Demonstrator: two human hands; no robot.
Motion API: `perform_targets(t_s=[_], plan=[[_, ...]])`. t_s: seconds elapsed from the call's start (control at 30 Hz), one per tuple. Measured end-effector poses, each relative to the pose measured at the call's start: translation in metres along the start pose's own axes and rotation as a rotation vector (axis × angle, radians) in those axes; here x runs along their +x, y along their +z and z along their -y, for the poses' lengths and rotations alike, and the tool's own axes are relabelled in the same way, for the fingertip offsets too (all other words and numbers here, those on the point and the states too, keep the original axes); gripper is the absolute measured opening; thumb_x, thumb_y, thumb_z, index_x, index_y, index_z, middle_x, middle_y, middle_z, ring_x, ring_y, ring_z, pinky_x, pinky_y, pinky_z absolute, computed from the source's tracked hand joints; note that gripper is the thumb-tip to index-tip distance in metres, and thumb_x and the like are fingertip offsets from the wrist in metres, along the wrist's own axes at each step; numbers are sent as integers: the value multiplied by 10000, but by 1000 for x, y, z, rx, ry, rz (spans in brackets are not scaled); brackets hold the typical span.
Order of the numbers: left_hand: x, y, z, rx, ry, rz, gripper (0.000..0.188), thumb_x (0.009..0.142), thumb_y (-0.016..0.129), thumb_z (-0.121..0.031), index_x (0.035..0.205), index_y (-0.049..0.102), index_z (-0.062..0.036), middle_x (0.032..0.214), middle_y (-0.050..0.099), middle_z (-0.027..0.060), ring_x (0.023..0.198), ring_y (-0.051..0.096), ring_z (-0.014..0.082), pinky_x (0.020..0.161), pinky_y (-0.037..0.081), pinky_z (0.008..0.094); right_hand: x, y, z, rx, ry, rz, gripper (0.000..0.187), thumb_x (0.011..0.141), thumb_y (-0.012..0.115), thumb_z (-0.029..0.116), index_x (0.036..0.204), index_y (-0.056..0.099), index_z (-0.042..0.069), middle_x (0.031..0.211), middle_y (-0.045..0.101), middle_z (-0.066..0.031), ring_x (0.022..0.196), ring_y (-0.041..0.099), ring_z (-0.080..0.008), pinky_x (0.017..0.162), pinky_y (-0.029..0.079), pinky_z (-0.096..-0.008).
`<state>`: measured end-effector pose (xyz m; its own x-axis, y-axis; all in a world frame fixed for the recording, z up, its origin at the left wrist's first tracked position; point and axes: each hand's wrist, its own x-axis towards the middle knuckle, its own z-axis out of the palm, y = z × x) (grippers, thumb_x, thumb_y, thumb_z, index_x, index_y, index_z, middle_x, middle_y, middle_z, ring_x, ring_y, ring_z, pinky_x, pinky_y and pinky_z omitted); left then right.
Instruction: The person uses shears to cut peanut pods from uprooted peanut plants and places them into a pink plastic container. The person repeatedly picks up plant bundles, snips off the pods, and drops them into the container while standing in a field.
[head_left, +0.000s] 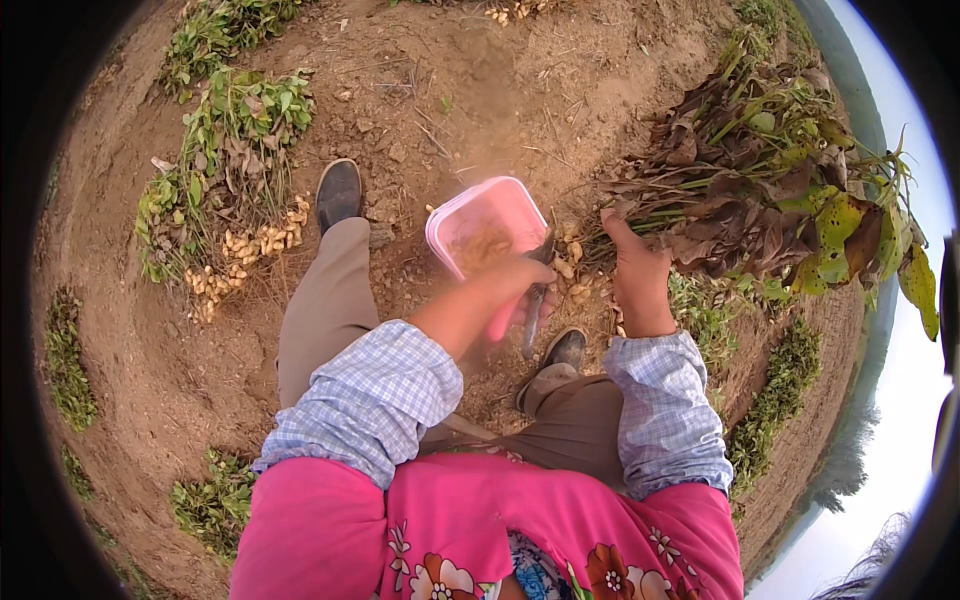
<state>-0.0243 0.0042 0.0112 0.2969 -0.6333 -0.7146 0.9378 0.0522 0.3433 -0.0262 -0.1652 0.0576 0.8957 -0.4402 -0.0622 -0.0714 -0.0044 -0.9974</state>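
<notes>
My left hand (508, 283) is closed around a dark metal hand tool (533, 320), which looks like shears; its exact kind is partly hidden by my fingers. It is over the near right rim of a pink plastic basket (500, 205), whose inside is blurred, with something tan at the bottom. My right hand (640, 270) is wrapped around the stems of a bunch of peanut plants (760, 190), with brown and yellow-spotted leaves fanning out to the right. Peanut pods (568, 262) hang at its root end, between the tool and my right hand.
Uprooted peanut plants (245, 120) with pods (240, 255) lie on the brown soil at left. My shoes (340, 193) are on either side of the basket. A row of green plants (775, 400) runs along the right; another clump (212, 505) is at lower left.
</notes>
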Motion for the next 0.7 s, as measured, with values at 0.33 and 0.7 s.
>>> perform_targets(t_s=[0.33, 0.7], plan=[[13, -12, 3, 379, 59, -79, 202, 854, 567, -150, 995, 555, -7, 785, 613, 106, 638, 624, 220, 595, 554, 367, -2, -1, -8, -187, -122, 135, 434, 795, 734, 57, 1169, 523, -11, 1172, 562, -72, 1039, 531, -187, 917, 427, -316], [4, -10, -4, -111, 53, -148, 290, 881, 578, -167, 1111, 520, -2, 915, 594, 131, 758, 629, 252, 699, 584, 435, 12, -15, 1, 23, 50, -104, 529, 747, 736, 2, 1218, 503, -60, 1160, 588, -79, 1039, 569, -186, 926, 453, -331]])
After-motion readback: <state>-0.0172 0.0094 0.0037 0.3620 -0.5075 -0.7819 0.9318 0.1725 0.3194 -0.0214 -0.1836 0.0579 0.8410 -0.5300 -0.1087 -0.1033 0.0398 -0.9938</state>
